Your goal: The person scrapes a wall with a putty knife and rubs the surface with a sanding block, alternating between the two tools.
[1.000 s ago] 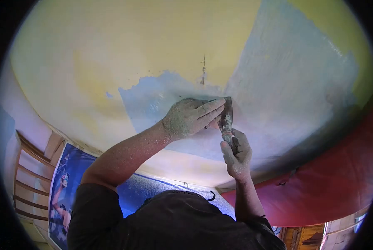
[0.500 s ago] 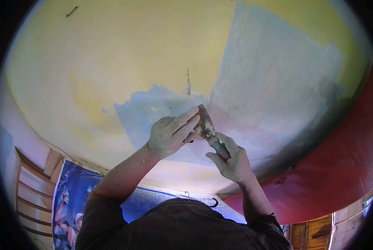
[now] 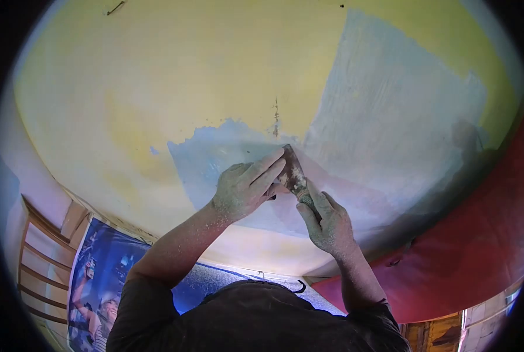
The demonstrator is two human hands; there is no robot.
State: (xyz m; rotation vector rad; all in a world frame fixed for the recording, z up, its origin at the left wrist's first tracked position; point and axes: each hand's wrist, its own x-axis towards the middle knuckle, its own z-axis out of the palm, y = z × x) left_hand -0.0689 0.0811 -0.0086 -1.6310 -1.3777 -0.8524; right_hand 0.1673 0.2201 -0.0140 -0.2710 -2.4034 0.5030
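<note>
We see two hands up against a big painted wall [image 3: 174,76]. Both hands are covered in pale dust.

The right hand [image 3: 331,227] is closed tight around the handle of a scraper [image 3: 292,173]. The handle is mostly hidden inside the fist. The scraper points up and a little to the left, and its flat blade rests on the wall.

The left hand [image 3: 244,190] is just left of the right hand. It is not wrapped around anything. Its fingers [image 3: 266,169] are stretched out straight and lie flat on the blade, pushing it onto the wall.

The tip of the blade sits at the edge of a blue patch [image 3: 206,155] where the yellow paint is gone. A thin dark crack [image 3: 275,117] runs up the wall just beyond the blade tip. To the right of the hands there is a much bigger pale blue-grey patch [image 3: 402,111] that goes up toward the top. The rest of the wall, far left and at the top, is yellow.

On the right, lower down, we see a wide red surface [image 3: 473,252]. On the near left we see a blue poster [image 3: 98,276] and, next to it, some wooden slats [image 3: 39,258]. At the bottom, nearest to us, is the person's dark shirt [image 3: 250,320], with both arms reaching up from it.
</note>
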